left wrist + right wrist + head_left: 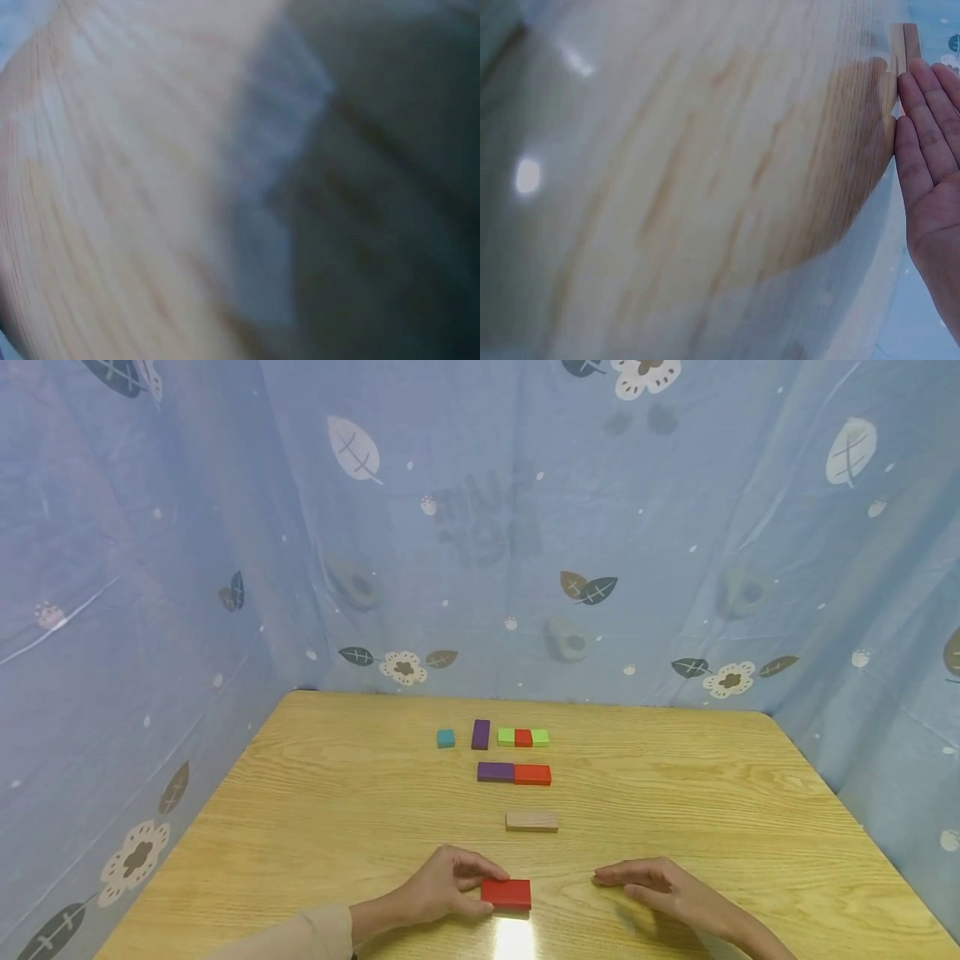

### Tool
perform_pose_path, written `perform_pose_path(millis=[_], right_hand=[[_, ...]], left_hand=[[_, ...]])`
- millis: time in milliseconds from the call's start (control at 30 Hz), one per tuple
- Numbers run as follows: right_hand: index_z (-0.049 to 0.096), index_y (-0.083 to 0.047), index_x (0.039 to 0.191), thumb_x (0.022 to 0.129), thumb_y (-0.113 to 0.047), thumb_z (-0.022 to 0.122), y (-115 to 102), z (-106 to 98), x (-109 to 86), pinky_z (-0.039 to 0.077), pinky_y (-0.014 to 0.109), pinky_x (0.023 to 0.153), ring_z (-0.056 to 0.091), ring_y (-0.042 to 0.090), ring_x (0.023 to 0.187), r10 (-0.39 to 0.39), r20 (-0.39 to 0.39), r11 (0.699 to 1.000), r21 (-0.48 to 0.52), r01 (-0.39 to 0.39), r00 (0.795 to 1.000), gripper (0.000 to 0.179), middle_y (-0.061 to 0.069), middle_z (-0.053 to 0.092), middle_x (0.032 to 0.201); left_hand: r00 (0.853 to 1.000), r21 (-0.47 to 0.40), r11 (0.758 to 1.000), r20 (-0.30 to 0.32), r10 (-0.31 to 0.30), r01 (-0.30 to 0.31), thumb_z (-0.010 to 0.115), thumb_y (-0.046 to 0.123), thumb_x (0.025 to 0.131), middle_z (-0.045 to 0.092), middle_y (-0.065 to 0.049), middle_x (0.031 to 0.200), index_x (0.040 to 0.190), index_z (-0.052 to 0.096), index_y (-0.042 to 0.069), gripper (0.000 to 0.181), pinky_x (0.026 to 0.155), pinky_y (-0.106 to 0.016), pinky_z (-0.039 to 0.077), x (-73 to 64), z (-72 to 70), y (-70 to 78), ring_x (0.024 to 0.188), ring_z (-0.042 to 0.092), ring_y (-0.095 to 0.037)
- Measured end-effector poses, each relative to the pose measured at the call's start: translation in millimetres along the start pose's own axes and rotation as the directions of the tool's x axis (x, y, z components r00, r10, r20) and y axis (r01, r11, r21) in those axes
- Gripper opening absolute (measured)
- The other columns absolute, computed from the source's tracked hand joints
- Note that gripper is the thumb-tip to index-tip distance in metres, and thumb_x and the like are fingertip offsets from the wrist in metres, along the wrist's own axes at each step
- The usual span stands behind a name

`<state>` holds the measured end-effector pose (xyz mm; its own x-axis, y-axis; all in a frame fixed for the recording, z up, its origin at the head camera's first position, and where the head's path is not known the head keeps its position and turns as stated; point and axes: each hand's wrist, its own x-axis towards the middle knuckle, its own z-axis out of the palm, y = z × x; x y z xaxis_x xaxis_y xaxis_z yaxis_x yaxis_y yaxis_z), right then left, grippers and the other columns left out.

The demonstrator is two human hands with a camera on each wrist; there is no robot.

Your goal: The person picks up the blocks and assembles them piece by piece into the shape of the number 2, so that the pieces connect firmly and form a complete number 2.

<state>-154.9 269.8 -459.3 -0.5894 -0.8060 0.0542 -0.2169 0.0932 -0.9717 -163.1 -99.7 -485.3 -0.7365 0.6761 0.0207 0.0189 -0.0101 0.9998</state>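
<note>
A flat red rectangular block (507, 893) lies near the front of the table. My left hand (442, 885) pinches its left end between thumb and fingers. To the right, apart from the block, my right hand (671, 893) is held low over the table with its fingers extended and nothing in them. The right wrist view shows this right hand (934, 142) with straight fingers, beside a plain wooden block (906, 49). The left wrist view is blurred, and the left hand's grip is hidden there.
Behind the hands lies a natural wooden block (532, 822). Farther back are a purple block (496, 772) and a red block (532, 774) end to end. At the rear sit a blue cube (446, 739), another purple block (481, 735) and a green-red-green row (522, 738). Curtains (480, 527) surround the table.
</note>
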Motion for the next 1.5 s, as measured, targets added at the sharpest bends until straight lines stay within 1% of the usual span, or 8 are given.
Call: perform_pose_path(millis=[500,633,700,800,867,933,1267,1500], right_hand=[[0.043,0.011,0.137,0.102,0.002,0.035,0,-1,-1.4,0.041,0.017,0.100,0.050,0.010,0.125,0.024,-0.016,1.000,0.008,-0.024,1.000,0.037,0.028,0.049,0.135],[0.045,0.015,0.132,0.099,0.005,0.043,-4,-4,1.8,0.047,0.024,0.096,0.056,0.013,0.120,-0.031,-0.136,0.999,0.024,0.035,0.990,0.035,0.026,0.053,0.131],[0.048,0.015,0.129,0.096,0.006,0.049,-7,-6,6.6,0.050,0.029,0.092,0.059,0.015,0.116,-0.074,-0.257,0.997,0.001,0.076,0.964,0.034,0.020,0.058,0.128],[0.053,0.014,0.125,0.093,0.006,0.055,-12,-9,18.5,0.053,0.032,0.086,0.062,0.018,0.110,-0.118,-0.426,0.993,-0.062,0.101,0.897,0.033,0.011,0.064,0.123],[0.054,0.014,0.124,0.091,0.006,0.058,-15,-12,29.3,0.054,0.033,0.085,0.063,0.022,0.109,-0.146,-0.496,0.989,-0.095,0.113,0.856,0.034,0.013,0.065,0.121],[0.054,0.014,0.123,0.090,0.005,0.060,-16,-15,40.5,0.054,0.032,0.085,0.063,0.022,0.109,-0.160,-0.528,0.987,-0.109,0.120,0.834,0.035,0.016,0.064,0.120],[0.055,0.013,0.123,0.088,0.004,0.064,-4,-31,92.7,0.053,0.033,0.088,0.062,0.020,0.110,-0.208,-0.463,0.978,-0.087,0.190,0.861,0.038,0.030,0.059,0.121],[0.057,0.013,0.122,0.086,0.003,0.066,11,-28,116.4,0.053,0.031,0.088,0.059,0.036,0.112,-0.172,-0.489,0.985,-0.087,0.149,0.855,0.038,0.034,0.057,0.120]], left_hand=[[0.997,0.087,0.994,0.046,0.061,-0.065,0.072,-0.005,0.077,0.068,0.001,0.110,0.110,0.069,-0.004,0.033,0.097,-0.024,0.045,2.2,3.2,-4.7,0.110,0.060,-0.013],[0.999,0.080,0.996,0.028,0.039,-0.041,0.071,-0.007,0.076,0.068,0.001,0.110,0.109,0.068,-0.005,0.033,0.097,-0.024,0.045,1.5,5.8,-3.2,0.110,0.060,-0.012],[0.999,0.073,0.997,0.024,0.032,-0.033,0.070,-0.008,0.076,0.068,0.000,0.110,0.108,0.068,-0.005,0.033,0.097,-0.023,0.044,1.2,6.4,-2.6,0.110,0.060,-0.011],[0.999,0.072,0.997,0.025,0.036,-0.038,0.070,-0.008,0.076,0.068,-0.001,0.111,0.108,0.068,-0.005,0.032,0.098,-0.024,0.044,1.0,6.4,-1.9,0.110,0.060,-0.012],[0.999,0.076,0.996,0.025,0.041,-0.043,0.070,-0.008,0.076,0.068,-0.003,0.111,0.108,0.069,-0.005,0.032,0.098,-0.024,0.044,1.0,6.0,-1.6,0.110,0.060,-0.012],[0.999,0.082,0.995,0.027,0.047,-0.049,0.071,-0.008,0.076,0.068,-0.004,0.112,0.108,0.069,-0.005,0.032,0.098,-0.024,0.044,0.9,5.8,-1.4,0.110,0.060,-0.012],[0.999,0.099,0.994,0.035,0.041,-0.044,0.070,-0.007,0.077,0.067,-0.007,0.112,0.108,0.069,-0.003,0.031,0.097,-0.023,0.044,1.4,7.6,-1.5,0.109,0.060,-0.011],[0.999,0.081,0.996,0.037,0.038,-0.041,0.071,-0.008,0.077,0.066,-0.009,0.113,0.109,0.068,-0.003,0.032,0.097,-0.024,0.044,0.1,5.7,-1.4,0.110,0.060,-0.011]])
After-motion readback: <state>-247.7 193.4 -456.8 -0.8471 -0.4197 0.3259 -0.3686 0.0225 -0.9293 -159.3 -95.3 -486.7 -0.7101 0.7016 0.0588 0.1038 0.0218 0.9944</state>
